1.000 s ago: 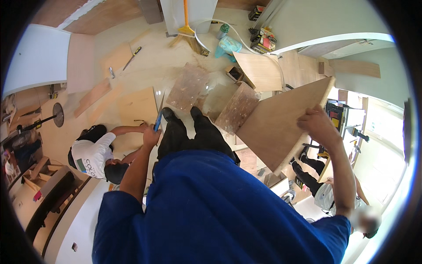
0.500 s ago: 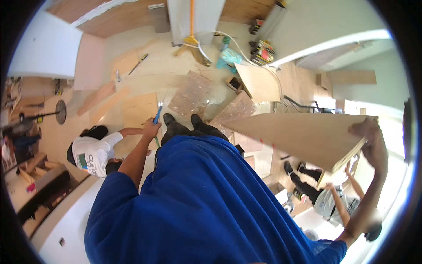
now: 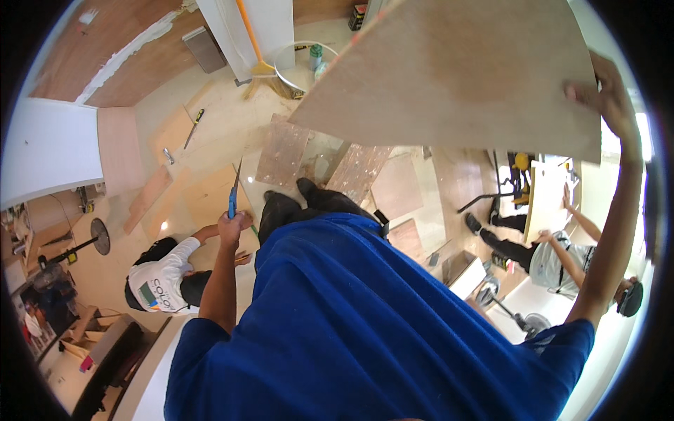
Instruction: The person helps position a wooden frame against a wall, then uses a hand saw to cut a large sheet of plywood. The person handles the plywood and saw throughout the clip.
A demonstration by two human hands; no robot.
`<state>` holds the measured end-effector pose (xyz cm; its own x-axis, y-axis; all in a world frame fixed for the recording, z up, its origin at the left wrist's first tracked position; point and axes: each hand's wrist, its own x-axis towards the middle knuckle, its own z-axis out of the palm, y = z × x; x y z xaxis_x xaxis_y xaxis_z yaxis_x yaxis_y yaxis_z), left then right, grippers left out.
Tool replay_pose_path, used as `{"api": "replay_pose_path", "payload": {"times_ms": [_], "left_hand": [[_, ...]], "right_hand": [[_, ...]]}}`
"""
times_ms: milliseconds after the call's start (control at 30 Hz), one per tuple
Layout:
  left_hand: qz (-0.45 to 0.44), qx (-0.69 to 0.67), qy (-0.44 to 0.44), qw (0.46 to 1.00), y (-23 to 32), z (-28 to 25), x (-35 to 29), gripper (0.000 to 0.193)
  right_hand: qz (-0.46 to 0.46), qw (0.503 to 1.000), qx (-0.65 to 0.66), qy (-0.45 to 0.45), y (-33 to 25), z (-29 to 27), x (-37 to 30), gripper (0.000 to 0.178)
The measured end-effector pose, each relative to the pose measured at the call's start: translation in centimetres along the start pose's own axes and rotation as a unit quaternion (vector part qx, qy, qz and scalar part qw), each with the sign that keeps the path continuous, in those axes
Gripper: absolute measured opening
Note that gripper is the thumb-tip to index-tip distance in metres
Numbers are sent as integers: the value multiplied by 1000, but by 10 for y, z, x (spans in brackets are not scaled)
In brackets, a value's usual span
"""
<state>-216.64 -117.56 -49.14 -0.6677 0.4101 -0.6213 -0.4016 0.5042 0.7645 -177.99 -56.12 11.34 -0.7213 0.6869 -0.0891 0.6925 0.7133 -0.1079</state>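
My left hand is closed round a blue-handled tool whose thin, dark blade tapers upward; its exact kind cannot be made out. Raised at the upper right, my right hand grips the right edge of a large plywood panel, thumb on the face toward me. The panel is tilted and hides part of the floor and wall behind it.
A person in white crouches at left; another holds a pale board at right. A broom, hammer, yellow-and-black tool, stained boards and a standing fan lie or stand around.
The panel has swung upward and leftward, turning its broad face toward me. My right hand has risen with it. The left hand has moved slightly left and lower, still holding the blue-handled tool.
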Motion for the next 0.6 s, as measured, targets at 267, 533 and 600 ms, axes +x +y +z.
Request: {"api": "replay_pose_path", "payload": {"times_ms": [267, 533, 600], "left_hand": [[-3, -5, 23, 1000, -20, -51, -26, 12], [-33, -60, 34, 997, -65, -100, -63, 8], [-52, -61, 40, 996, -68, -103, -69, 7]], "right_hand": [[-213, 974, -75, 5, -161, 26, 46, 44], [-164, 979, -118, -17, -219, 0, 91, 42], [-170, 982, -84, -12, -218, -11, 94, 45]]}}
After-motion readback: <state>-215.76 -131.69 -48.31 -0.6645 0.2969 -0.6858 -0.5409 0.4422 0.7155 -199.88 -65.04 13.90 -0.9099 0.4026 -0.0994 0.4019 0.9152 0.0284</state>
